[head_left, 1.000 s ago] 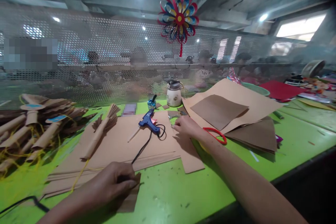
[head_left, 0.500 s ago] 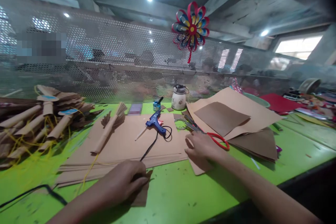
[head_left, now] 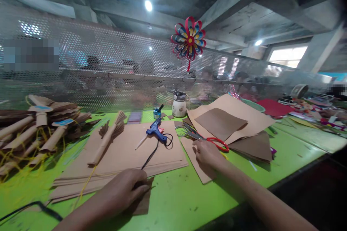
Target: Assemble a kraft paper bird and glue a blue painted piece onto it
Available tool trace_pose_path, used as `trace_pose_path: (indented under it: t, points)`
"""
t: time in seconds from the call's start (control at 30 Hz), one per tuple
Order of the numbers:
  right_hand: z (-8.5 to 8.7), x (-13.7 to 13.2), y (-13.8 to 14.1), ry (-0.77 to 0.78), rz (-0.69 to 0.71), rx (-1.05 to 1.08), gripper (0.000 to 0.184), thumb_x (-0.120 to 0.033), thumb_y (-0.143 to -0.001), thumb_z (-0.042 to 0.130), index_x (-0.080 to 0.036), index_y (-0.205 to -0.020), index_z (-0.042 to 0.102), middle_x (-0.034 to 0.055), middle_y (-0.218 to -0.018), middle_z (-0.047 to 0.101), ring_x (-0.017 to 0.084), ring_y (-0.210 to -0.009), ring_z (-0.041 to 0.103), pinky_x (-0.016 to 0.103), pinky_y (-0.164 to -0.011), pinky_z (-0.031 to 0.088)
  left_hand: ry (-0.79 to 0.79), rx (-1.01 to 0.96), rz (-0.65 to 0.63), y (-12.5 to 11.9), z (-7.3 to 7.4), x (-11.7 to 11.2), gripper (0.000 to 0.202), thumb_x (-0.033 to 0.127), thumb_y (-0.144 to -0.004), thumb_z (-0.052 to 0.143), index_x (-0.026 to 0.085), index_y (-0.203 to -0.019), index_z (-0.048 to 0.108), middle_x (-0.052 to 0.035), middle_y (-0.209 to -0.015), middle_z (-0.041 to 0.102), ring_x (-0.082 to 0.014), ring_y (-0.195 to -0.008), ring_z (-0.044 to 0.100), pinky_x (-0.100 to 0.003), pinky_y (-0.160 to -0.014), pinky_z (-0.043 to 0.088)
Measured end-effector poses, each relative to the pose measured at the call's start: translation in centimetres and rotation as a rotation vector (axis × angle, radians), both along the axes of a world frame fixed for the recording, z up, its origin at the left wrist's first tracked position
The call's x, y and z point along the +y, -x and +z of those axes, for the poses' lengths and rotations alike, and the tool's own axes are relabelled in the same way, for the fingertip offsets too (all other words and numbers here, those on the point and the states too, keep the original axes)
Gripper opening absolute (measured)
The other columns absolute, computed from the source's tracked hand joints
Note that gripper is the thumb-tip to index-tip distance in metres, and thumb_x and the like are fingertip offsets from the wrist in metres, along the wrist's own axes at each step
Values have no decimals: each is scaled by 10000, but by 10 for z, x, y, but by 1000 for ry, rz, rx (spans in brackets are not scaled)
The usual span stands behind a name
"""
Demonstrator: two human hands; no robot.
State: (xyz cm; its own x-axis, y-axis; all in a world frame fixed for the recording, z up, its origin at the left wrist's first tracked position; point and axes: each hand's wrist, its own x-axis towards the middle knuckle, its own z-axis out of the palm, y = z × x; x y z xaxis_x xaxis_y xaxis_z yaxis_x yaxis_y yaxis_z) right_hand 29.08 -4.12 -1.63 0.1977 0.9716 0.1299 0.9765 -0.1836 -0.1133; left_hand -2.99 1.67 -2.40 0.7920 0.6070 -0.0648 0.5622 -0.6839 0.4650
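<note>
My left hand (head_left: 126, 189) is at the near edge of the table, its fingers curled and the thumb pressed on a small brown paper piece (head_left: 142, 205). What lies under the palm is hidden. My right hand (head_left: 207, 153) rests on a longer brown paper strip (head_left: 199, 173), fingers bent at its upper right part. Just beyond those fingers lie red-handled scissors (head_left: 221, 143). Between the hands, a blue glue gun (head_left: 157, 130) lies on a stack of brown paper sheets (head_left: 119, 162), its black cord trailing towards my left hand. A rolled paper piece with a fan-shaped end (head_left: 105, 140) lies on the stack's left.
Paper rolls with yellow strings (head_left: 29, 133) are heaped at the left. Behind the stack stand a white jar (head_left: 179, 106) and a small blue bottle (head_left: 157, 112). Larger paper sheets (head_left: 252, 119) lie at the right. A perforated metal screen (head_left: 114, 68) bounds the back; a paper flower (head_left: 189, 39) hangs there.
The view has swung slightly right. My right hand and the paper strip have shifted right, away from the stack, exposing green table between them. My left hand has barely moved.
</note>
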Motion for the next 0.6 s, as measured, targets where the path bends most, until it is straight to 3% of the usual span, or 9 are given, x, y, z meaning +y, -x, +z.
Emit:
trace_pose_path:
  t: [0.13,0.3,0.47,0.6]
  points:
    - [3,1,-25,-57,-37,-27,277,-210,-948,495,-148,-1091,724,149,-1120,695,246,-1025,629,305,-784,452,5,12,2,-1,0,-1,261,324,-927,490,171,-790,650,-48,-810,668,-197,-760,598,-262,-665,365]
    - [6,3,-48,-69,-71,-62,289,-254,-954,498,-105,-981,745,187,-1064,687,309,-1051,590,381,-861,433,0,6,5,1,0,-1,281,344,-944,481,170,-791,640,-47,-805,663,-195,-760,595,-267,-674,363]
    - [4,7,-24,-120,-38,-34,323,-247,-1006,440,-97,-1074,718,183,-1135,669,288,-1102,573,374,-915,443,10,8,3,0,1,-2,270,337,-941,487,171,-802,649,-50,-812,670,-198,-762,596,-268,-675,365]
    - [-2,29,9,-57,39,52,292,-282,-1012,500,-153,-873,722,108,-916,706,189,-814,655,311,-785,518,14,5,-6,-1,2,-2,290,352,-945,480,170,-811,662,-55,-815,672,-200,-764,598,-272,-684,370]
